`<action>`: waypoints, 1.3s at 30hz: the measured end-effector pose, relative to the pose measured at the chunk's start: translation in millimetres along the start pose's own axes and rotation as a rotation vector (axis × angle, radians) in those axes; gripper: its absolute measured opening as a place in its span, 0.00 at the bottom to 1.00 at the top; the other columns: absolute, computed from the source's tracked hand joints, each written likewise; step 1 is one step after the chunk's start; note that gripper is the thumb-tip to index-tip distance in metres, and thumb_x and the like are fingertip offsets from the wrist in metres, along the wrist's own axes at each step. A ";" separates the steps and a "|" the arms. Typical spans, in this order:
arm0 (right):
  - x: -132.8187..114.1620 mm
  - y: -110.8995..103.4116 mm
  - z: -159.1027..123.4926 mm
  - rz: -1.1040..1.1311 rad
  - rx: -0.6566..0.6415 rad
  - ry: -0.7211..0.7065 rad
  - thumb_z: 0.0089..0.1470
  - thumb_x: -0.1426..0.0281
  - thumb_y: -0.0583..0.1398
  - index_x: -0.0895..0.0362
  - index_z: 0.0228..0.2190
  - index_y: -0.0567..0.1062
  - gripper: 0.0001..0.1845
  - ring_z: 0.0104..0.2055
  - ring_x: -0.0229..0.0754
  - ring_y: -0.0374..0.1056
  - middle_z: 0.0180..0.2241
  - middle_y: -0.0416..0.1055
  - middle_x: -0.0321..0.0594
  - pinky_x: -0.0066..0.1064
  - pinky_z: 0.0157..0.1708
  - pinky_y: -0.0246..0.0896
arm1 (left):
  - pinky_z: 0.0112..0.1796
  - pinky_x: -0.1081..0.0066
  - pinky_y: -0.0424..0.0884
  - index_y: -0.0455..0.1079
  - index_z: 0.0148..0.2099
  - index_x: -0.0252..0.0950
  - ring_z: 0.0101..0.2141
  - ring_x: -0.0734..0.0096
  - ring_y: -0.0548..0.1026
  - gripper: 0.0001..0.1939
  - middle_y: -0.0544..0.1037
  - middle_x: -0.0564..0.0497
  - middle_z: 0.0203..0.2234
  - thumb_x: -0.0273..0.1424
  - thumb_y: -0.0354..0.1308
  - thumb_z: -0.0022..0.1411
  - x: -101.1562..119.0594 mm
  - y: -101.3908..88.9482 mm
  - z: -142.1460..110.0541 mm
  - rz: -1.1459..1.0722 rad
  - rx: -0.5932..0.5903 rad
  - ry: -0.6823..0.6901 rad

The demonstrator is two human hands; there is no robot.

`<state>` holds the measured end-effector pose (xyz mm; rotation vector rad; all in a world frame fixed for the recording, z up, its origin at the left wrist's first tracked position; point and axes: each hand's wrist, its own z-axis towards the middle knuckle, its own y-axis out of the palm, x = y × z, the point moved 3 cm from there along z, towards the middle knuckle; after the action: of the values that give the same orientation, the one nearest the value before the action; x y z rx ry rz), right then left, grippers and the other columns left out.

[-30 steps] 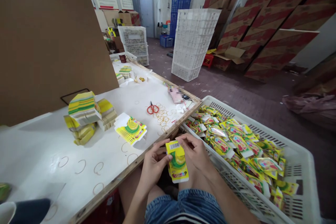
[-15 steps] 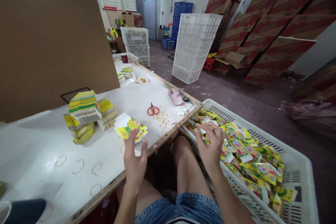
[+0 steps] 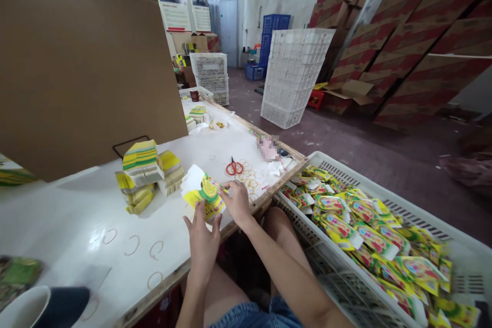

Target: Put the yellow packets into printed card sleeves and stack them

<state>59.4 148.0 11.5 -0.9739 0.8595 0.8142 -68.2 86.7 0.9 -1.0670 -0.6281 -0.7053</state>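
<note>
A yellow and green printed carton [image 3: 206,193], flat with white flaps at its far end, lies near the table's front edge. My right hand [image 3: 237,202] has its fingers and thumb closed on the carton's right edge. At the near side, my left hand [image 3: 203,236] rests its fingertips against the carton, thumb held apart. Left of it stand bundles of flat yellow cartons [image 3: 139,163]. Beyond my right hand lie red-handled scissors [image 3: 234,167] and a scatter of rubber bands [image 3: 249,177].
At my right stands a white plastic basket [image 3: 338,172] heaped with filled-looking yellow packs [image 3: 365,225]. A large cardboard sheet [image 3: 96,72] rises on the table's left. A dark blue and white cup [image 3: 65,303] is at the lower left. Stacked white crates [image 3: 294,77] stand on the floor.
My right hand has moved left from over the basket to the carton and taken its right edge. My left hand now touches the carton. The view has shifted slightly.
</note>
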 end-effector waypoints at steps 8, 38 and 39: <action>-0.8 -51.4 -49.4 0.833 -0.195 0.327 0.44 0.60 0.68 0.56 0.36 0.74 0.19 0.29 0.39 0.70 0.26 0.74 0.34 0.31 0.34 0.66 | 0.51 0.57 0.70 0.69 0.55 0.34 0.51 0.51 0.75 0.29 0.78 0.38 0.49 0.46 0.61 0.57 25.2 -8.2 -5.9 -0.787 -0.138 -0.184; 6.8 -111.7 -92.9 0.417 -0.245 0.129 0.53 0.67 0.62 0.48 0.59 0.58 0.33 0.29 0.36 0.67 0.41 0.71 0.39 0.27 0.28 0.63 | 0.43 0.65 0.73 0.48 0.64 0.41 0.44 0.61 0.78 0.33 0.78 0.43 0.45 0.35 0.59 0.62 64.5 16.0 -26.0 -0.943 -0.625 -0.175; 8.0 -113.2 -92.6 0.449 -0.275 0.127 0.54 0.66 0.62 0.47 0.58 0.58 0.33 0.30 0.36 0.67 0.40 0.71 0.38 0.27 0.28 0.63 | 0.42 0.66 0.73 0.50 0.62 0.40 0.44 0.60 0.78 0.31 0.79 0.43 0.44 0.34 0.60 0.61 65.0 14.1 -25.5 -0.961 -0.667 -0.177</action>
<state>139.9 25.7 15.2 -1.0972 1.1170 1.2897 -13.6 53.9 32.9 -1.4333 -1.1189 -1.7513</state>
